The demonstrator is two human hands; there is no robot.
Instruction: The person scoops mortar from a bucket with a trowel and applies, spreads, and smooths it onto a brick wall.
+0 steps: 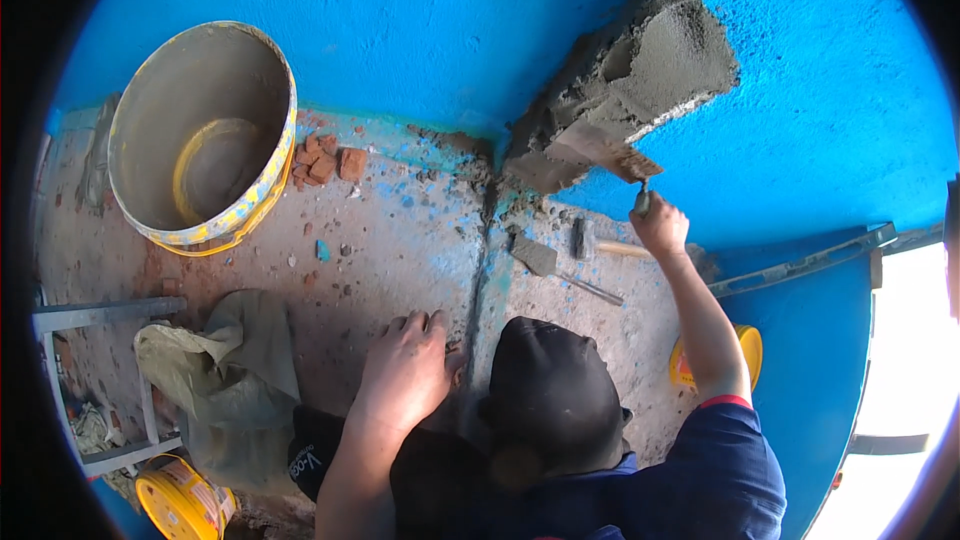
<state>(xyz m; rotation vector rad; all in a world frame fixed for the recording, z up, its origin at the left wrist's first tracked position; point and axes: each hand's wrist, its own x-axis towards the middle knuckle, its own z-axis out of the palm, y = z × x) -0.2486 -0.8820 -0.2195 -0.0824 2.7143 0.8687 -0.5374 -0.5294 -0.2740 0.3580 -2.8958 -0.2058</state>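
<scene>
My right hand [661, 226] grips the short handle of a trowel [622, 158]. The flat rectangular blade, smeared with mortar, lies at the lower edge of a wet mortar patch [678, 55] along the corner of the blue wall [810, 70]. My left hand [405, 372] is low at the centre, back up and fingers curled. Something brown shows beside its thumb side, but I cannot make it out. On the floor below the patch rest a second trowel [535, 256], its blade coated grey, and a hammer [584, 239] with a wooden handle.
A large, mortar-stained bucket [135, 175] stands at left beside broken bricks [322, 162]. Nearer lie a crumpled sack [235, 370] and a grey metal frame [100, 315]. Yellow buckets sit at lower left [180, 502] and right [751, 353]. A long straight bar [800, 264] leans along the right wall.
</scene>
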